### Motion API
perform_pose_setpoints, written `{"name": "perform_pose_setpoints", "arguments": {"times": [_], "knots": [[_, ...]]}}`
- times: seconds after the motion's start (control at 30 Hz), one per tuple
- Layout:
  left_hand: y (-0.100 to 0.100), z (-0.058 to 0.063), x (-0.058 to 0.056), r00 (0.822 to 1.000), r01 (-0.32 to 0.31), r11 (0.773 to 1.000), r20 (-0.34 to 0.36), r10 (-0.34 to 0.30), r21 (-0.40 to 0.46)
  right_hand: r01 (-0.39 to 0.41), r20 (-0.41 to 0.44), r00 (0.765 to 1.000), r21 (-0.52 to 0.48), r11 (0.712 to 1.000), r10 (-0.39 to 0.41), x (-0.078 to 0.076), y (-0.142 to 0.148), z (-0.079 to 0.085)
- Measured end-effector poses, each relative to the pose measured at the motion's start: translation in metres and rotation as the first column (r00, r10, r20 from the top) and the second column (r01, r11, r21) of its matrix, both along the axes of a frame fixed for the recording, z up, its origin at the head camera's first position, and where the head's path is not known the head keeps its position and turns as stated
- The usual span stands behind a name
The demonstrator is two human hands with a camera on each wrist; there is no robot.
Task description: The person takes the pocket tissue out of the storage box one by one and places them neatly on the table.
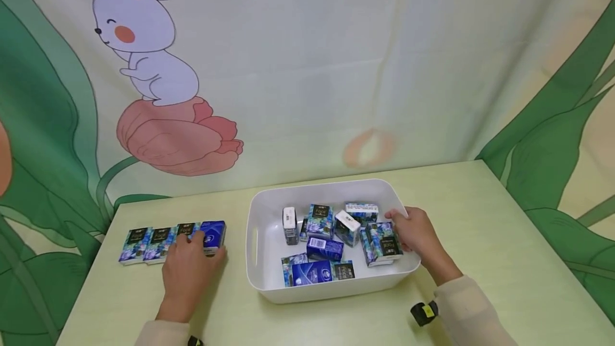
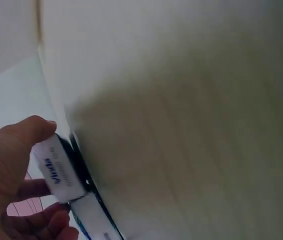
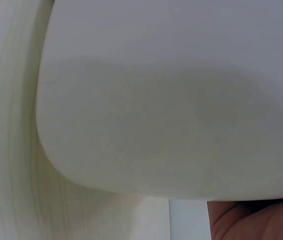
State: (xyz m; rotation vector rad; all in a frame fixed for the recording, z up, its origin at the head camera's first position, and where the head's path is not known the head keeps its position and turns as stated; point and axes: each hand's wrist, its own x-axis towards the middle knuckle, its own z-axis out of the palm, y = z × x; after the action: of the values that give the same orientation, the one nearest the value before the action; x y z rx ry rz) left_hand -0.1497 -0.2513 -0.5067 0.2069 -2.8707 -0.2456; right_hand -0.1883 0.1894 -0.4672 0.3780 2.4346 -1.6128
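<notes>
On the left of the table, a row of tissue packs has several flowered packs and a plain blue tissue pack at its right end. My left hand pinches the blue pack, thumb at its right side and fingers over the row. In the left wrist view, the thumb presses the end of a tissue pack with Vinda lettering. A white plastic basket stands in the middle, holding several flowered and blue packs. My right hand grips its right end; in the right wrist view the basket wall hides most of the fingers.
The pale wood-grain table meets a printed cloth with a rabbit and plants at the back. A small black device with a yellow label is by the right sleeve.
</notes>
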Motion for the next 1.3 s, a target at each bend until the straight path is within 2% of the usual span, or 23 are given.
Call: {"name": "perform_pose_setpoints", "arguments": {"times": [0.1,0.17,0.23,0.3,0.37,0.47,0.57,0.63,0.73,0.8,0.9,0.97,1.0,1.13,1.3], "knots": [[0.001,0.001,-0.001,1.000,0.001,0.999,0.006,0.000,-0.037,-0.001,-0.005,1.000,-0.005,1.000,0.001,0.000,0.000,0.001],[0.004,0.009,0.001,1.000,0.014,1.000,-0.019,-0.014,-0.021,-0.005,-0.007,1.000,-0.006,1.000,0.005,0.000,0.000,0.002],[0.012,0.022,0.002,0.997,0.043,0.999,-0.072,-0.041,0.029,-0.006,-0.009,1.000,-0.008,1.000,0.006,0.000,0.000,0.003],[0.024,0.039,0.002,0.982,0.121,0.989,-0.159,-0.105,0.090,-0.005,-0.011,1.000,-0.009,1.000,0.005,0.000,0.001,0.004],[0.039,0.060,0.002,0.952,0.227,0.966,-0.237,-0.194,0.121,-0.006,-0.012,1.000,-0.010,1.000,0.006,0.001,0.002,0.005],[0.063,0.086,0.000,0.884,0.411,0.906,-0.288,-0.369,0.100,-0.005,-0.013,1.000,-0.012,1.000,0.005,0.002,0.004,0.006],[0.085,0.104,0.001,0.825,0.545,0.835,-0.227,-0.518,0.073,-0.006,-0.011,1.000,-0.021,1.000,0.006,0.002,0.004,0.005],[0.097,0.111,0.001,0.794,0.605,0.793,-0.126,-0.594,0.071,-0.003,-0.011,1.000,-0.021,1.000,0.003,0.001,0.004,0.004],[0.114,0.113,0.001,0.753,0.647,0.757,0.080,-0.653,0.090,-0.001,-0.009,1.000,-0.013,1.000,0.001,0.000,0.003,0.003],[0.122,0.111,0.000,0.710,0.672,0.735,0.204,-0.674,0.093,0.001,-0.010,1.000,-0.007,1.000,-0.001,0.000,0.003,0.002],[0.131,0.103,-0.001,0.655,0.693,0.714,0.323,-0.683,0.103,0.001,-0.007,1.000,-0.013,1.000,-0.001,0.000,0.002,0.001],[0.134,0.097,-0.002,0.625,0.718,0.689,0.343,-0.701,0.102,0.001,-0.008,1.000,-0.010,1.000,-0.001,-0.001,0.002,0.001],[0.135,0.093,-0.003,0.617,0.726,0.681,0.346,-0.707,0.098,0.001,-0.009,1.000,-0.007,1.000,-0.001,-0.001,0.001,0.001],[0.138,0.080,-0.005,0.592,0.759,0.648,0.347,-0.728,0.066,0.001,0.000,1.000,0.002,1.000,-0.001,-0.003,0.000,0.000],[0.140,0.073,-0.005,0.566,0.771,0.629,0.343,-0.749,0.102,0.002,0.007,1.000,-0.002,1.000,-0.002,-0.003,0.000,0.000]]}}
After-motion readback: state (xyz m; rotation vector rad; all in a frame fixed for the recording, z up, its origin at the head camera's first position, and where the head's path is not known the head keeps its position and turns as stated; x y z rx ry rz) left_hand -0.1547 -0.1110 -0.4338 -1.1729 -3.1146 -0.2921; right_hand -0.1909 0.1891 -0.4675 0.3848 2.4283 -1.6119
